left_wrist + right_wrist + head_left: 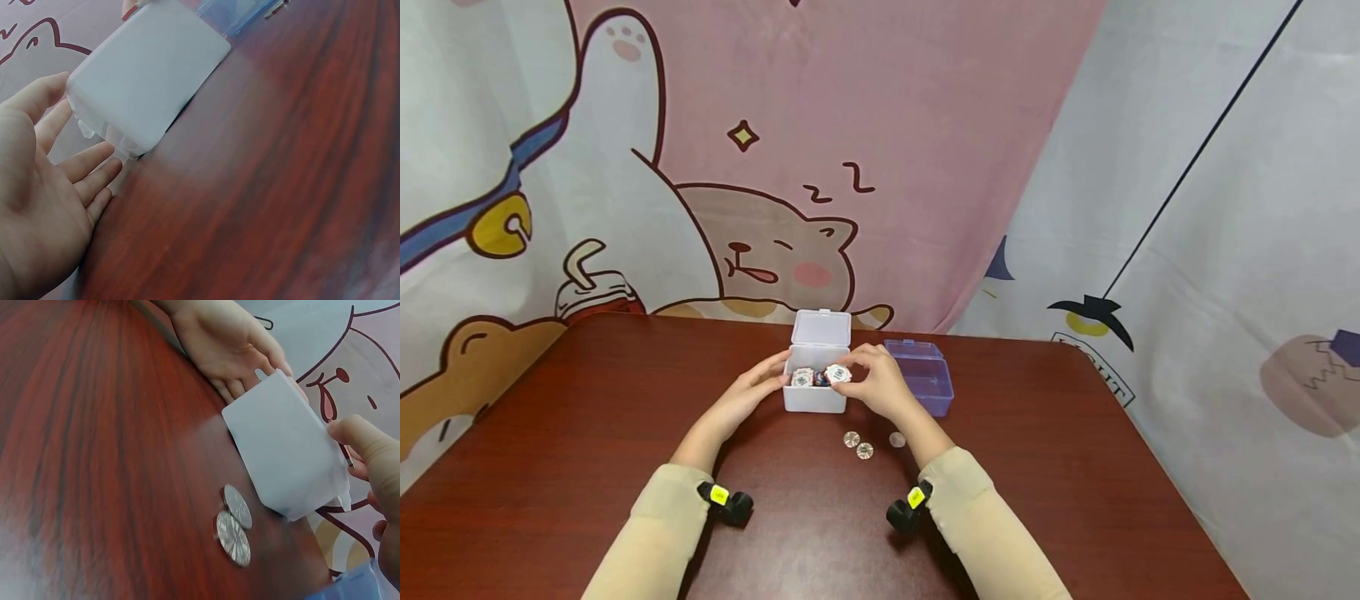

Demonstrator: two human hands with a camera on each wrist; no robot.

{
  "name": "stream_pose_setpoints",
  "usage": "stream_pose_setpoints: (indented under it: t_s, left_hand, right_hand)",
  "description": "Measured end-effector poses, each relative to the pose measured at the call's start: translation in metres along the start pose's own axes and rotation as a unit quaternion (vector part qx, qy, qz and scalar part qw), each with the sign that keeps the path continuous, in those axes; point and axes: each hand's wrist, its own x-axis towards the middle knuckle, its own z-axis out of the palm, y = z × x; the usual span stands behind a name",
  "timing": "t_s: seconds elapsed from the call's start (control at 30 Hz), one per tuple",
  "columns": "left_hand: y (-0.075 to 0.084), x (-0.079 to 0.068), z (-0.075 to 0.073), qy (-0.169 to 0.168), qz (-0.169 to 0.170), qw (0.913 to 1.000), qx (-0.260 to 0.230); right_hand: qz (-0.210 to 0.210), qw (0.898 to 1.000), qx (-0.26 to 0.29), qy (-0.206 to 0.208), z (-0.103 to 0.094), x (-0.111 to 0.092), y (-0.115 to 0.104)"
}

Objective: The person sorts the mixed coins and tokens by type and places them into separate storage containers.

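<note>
A small white plastic box (pixel 815 401) stands with its lid raised, and poker chips (pixel 802 377) lie inside it. My right hand (pixel 880 382) pinches a white poker chip (pixel 838 374) between thumb and fingers over the box's right side. At the other side, my left hand (pixel 747 402) rests its relaxed fingers against the box. The left wrist view shows the left hand's (pixel 47 187) loosely spread fingers beside the white box (pixel 153 69). In the right wrist view the right thumb (pixel 359 434) is above the box's edge; most of the chip is hidden there.
Right of the white box stands a translucent blue-purple box (pixel 928 387) with its lid raised. Two patterned metal coins (pixel 852 439) and a paler disc (pixel 897 439) lie on the brown table (pixel 805 517) in front. A printed curtain (pixel 925 167) hangs behind the table.
</note>
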Motion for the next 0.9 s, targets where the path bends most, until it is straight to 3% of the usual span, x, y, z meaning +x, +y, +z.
stream_pose_setpoints:
  t_s: [0.37, 0.63, 0.9]
  left_hand:
    - [0.000, 0.000, 0.000, -0.002, 0.004, 1.0000, -0.005]
    - [-0.002, 0.000, 0.000, -0.002, 0.005, 1.0000, -0.002]
    - [-0.002, 0.001, 0.000, -0.001, 0.005, 1.0000, -0.006]
  right_hand:
    - [0.046, 0.998, -0.037, 0.007, 0.008, 0.018, -0.005]
    - [0.097, 0.993, -0.064, 0.000, 0.017, 0.019, -0.003]
    - [0.113, 0.989, -0.091, -0.001, 0.017, 0.021, -0.008]
